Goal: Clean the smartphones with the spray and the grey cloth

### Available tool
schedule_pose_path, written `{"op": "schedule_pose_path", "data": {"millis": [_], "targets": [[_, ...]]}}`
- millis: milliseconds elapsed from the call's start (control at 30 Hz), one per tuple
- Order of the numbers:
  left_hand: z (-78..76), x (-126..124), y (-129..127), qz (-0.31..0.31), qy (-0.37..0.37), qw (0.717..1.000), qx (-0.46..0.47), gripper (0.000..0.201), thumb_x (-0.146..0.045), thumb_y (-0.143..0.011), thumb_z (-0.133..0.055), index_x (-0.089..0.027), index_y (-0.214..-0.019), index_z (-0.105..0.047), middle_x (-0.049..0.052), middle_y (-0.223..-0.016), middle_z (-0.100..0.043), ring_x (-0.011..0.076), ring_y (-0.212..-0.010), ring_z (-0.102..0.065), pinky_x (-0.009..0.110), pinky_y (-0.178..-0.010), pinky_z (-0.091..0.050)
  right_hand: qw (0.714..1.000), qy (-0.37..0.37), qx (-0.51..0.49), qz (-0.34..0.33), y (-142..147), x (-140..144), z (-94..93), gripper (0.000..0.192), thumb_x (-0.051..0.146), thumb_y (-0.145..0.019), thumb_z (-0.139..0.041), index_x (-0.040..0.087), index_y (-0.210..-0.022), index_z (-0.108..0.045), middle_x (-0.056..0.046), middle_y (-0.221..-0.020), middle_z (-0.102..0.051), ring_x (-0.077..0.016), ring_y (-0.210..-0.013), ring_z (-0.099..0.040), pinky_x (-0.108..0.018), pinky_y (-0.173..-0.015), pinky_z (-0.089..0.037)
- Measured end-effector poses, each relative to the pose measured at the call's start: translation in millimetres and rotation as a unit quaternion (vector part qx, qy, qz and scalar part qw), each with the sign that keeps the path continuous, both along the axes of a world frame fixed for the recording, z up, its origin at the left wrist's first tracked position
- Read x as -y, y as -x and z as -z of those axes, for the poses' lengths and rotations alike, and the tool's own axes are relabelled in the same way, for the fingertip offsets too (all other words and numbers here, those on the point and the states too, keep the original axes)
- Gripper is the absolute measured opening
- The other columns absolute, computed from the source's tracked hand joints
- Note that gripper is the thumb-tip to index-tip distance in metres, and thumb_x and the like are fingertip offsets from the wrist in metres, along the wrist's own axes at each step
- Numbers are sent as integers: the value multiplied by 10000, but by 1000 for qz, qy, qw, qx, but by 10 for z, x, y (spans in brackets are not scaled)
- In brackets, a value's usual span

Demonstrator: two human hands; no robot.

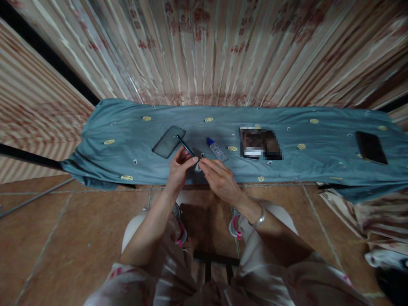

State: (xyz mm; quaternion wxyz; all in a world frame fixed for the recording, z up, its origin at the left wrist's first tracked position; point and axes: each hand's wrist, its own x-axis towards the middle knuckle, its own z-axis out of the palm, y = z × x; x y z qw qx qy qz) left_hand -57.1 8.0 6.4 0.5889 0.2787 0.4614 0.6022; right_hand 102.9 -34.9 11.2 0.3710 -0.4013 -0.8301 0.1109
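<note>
My left hand (180,166) is closed around a slim dark phone (187,146), seen almost edge-on and tilted above the cloth. At the phone's lower end, the fingers of my right hand (219,178) are pinched together. What lies between those fingertips is too small to tell. Behind my left hand, a clear greyish phone case (168,142) lies flat on the blue cloth (134,127). A small clear bottle with a blue cap (217,149) rests just beyond my right hand. Part of something pale (198,167) shows under the fingertips.
Right of the bottle lies a blurred-out item (253,143). A dark phone-like slab (371,147) sits near the cloth's right end. Pleated curtains (197,55) hang behind the covered bench, with dark poles (54,55) at left. Below is a tiled floor (95,221).
</note>
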Motion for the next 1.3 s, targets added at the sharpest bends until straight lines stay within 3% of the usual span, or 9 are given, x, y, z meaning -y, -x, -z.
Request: {"op": "schedule_pose_path", "data": {"millis": [133, 300, 500, 1000, 1167, 1300], "targets": [[-62, -7, 23, 23, 0, 999, 32, 428, -202, -529, -864, -210, -912, -674, -35, -849, -682, 85, -759, -614, 200, -690, -466, 1000, -23, -3, -14, 14, 3, -31, 375, 158, -1000, -373, 152, -1284, -616, -144, -1283, -646, -234, -1195, -595, -423, -1026, -515], [-140, -50, 115, 57, -29, 996, 62, 339, -294, -543, -864, -219, -822, -687, -3, -834, -714, 136, -811, -650, 239, -711, -498, 999, -15, -45, -20, 28, 34, -91, 391, 151, -981, -378, 204, -1294, -606, -101, -1276, -656, -213, -1193, -604, -416, -1016, -530], [-171, -48, 135, 76, -30, 995, 65, 372, -326, -525, -872, -188, -825, -701, -13, -719, -685, 108, -690, -619, 232, -662, -481, 996, 17, -76, -37, -3, 33, -118, 424, 137, -962, -359, 210, -1318, -578, -107, -1309, -637, -206, -1217, -588, -427, -1029, -515], [-177, -16, 139, 98, -34, 992, 72, 360, -307, -549, -841, -197, -867, -711, -8, -813, -721, 143, -765, -650, 280, -741, -504, 994, 92, -57, -5, -47, -74, 24, 437, 127, -930, -375, 196, -1298, -600, -111, -1319, -631, -222, -1249, -568, -462, -1105, -445], [-158, -20, 150, 94, -26, 993, 69, 391, -331, -547, -837, -198, -888, -700, 8, -838, -723, 188, -866, -672, 310, -777, -504, 993, 95, -75, -12, -36, -65, 33, 425, 155, -943, -377, 205, -1298, -605, -116, -1326, -631, -232, -1250, -567, -478, -1087, -456], [-158, -14, 140, 102, -28, 992, 66, 362, -323, -547, -841, -200, -862, -711, 3, -806, -715, 169, -811, -663, 296, -762, -501, 992, 84, -88, -11, -26, -50, 12, 423, 154, -945, -383, 232, -1295, -606, -95, -1318, -638, -214, -1243, -575, -461, -1082, -463]]}}
